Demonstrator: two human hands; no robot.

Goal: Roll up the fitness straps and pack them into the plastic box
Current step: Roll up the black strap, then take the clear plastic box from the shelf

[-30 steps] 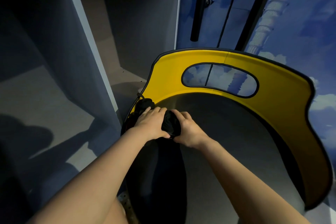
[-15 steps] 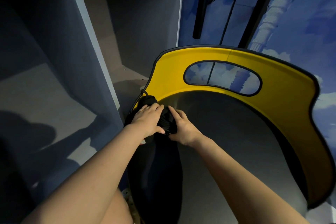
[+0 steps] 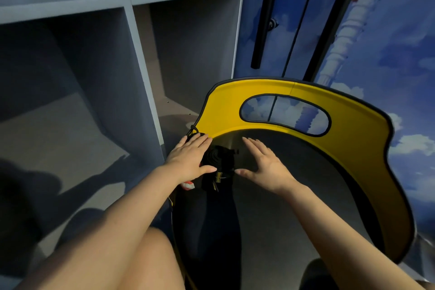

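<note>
- So the rolled-up black strap (image 3: 217, 160) sits at the near-left part of a round dark seat surface (image 3: 294, 183), roughly at 9 o'clock on that disc, close to the rim.
- You can see the coil end-on, layers wound tight, and a bit of loose strap with yellow stitching or a tag (image 3: 219, 176) trails off toward 6 o'clock from the roll.
- Left hand (image 3: 190, 160) lies flat, fingers spread and pointing toward 1 o'clock, palm down. It's right against the left side of the roll, thumb tucked along the roll's near edge. Not clamped on anything, just open and resting beside it.
- Right hand (image 3: 263, 162) is also flat and open, fingers together-ish pointing toward 11 o'clock, on the seat just right of the roll. Thumb tip reaches toward the roll at its near-right corner; can't tell if it actually touches.
- So both hands flank the roll, neither one gripping it.
- Under the left wrist there's a small red and white thing (image 3: 188, 185) peeking out, too hidden to say what it is.
- More black cord or strap (image 3: 193, 128) bunches at the seat's edge near 10 o'clock, just past the left fingertips.
- The yellow curved backrest (image 3: 223, 110) with an oval cut-out wraps the seat from about 10 o'clock round to 4 o'clock.
- At 9 to 12 o'clock of the scene stands a grey open shelf unit (image 3: 131, 37), with something greyish on the upper shelf, too blurry to name.
- Behind the chair, at 1 to 3 o'clock, is a blue sky-and-cloud wall (image 3: 400, 77) with black vertical bars (image 3: 262, 19).
- I can't spot any plastic box in view.
</note>
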